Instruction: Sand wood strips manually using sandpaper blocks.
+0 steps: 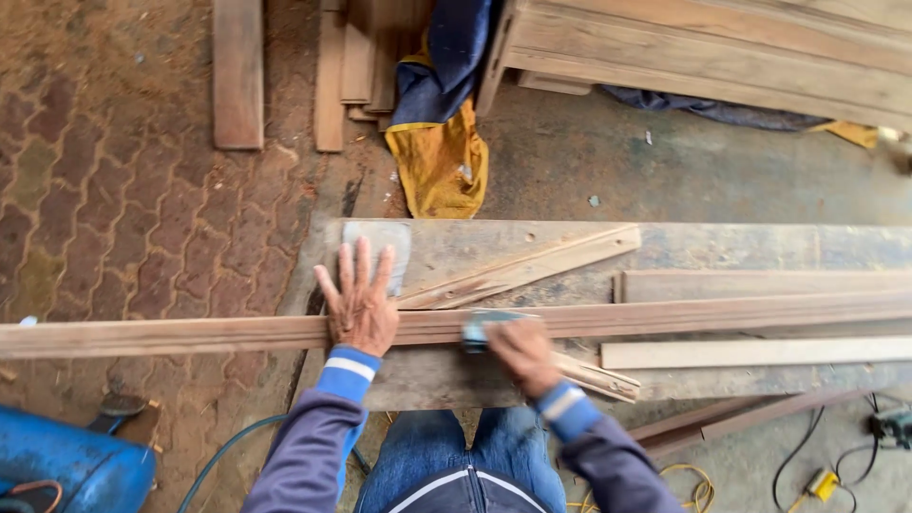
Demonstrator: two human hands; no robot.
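Observation:
A long narrow wooden strip (684, 313) lies across a worn wooden workbench (722, 245) from left to right. My left hand (359, 302) presses flat on the strip with fingers spread, their tips reaching a grey sheet of sandpaper (378, 239) lying on the bench. My right hand (521, 353) is closed around a small bluish-grey sanding block (480, 328) that rests against the strip, a little to the right of my left hand. The right hand looks blurred.
Thin wooden offcuts (518, 271) and a pale lath (760, 352) lie on the bench. Planks (237, 71) and a yellow and blue cloth (442, 161) sit on the ground beyond. A blue container (66, 465) stands lower left; a power tool (888, 425) with cables lies lower right.

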